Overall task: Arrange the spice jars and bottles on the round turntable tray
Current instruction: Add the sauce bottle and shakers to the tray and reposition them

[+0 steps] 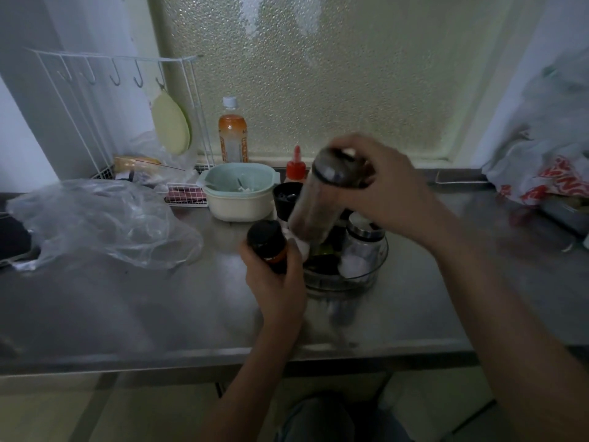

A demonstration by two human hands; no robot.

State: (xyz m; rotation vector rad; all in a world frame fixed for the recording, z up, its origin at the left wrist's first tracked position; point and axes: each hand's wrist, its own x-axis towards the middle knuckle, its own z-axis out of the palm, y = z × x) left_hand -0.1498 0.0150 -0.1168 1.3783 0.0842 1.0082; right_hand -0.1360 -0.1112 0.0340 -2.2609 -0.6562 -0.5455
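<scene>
- as i stand at the grey steel counter (127, 314), my right hand (392, 193) is clamped around the dark cap end of a tall clear spice bottle with dark contents (314, 212), gripping it from above and to the right.
- that tall bottle is tilted, its cap leaning toward the frosted window (318, 74) and its base pointing down at the left side of the round clear plastic turntable tray (373, 272); i cannot tell whether the base touches the tray.
- my left hand (277, 282) is closed around a small dark jar with a black lid and an orange band (267, 244), holding it upright just left of the tray, off the counter.
- inside the tray, a clear glass jar with a shiny metal lid and white contents (360, 247) stands on the right side, beside some dark things too blurred to name.
- behind the tray a black cup (285, 199) sits on the counter, with a red-capped squeeze bottle (296, 165) just behind it.
- left of the cup is a cream bowl with a pale green strainer inside (239, 193).
- a plastic bottle of orange drink with a white cap (232, 132) stands against the window, next to a white wire rack (127, 100).
- a crumpled clear plastic bag (102, 221) lies at the far left of the counter, well apart from the tray.
</scene>
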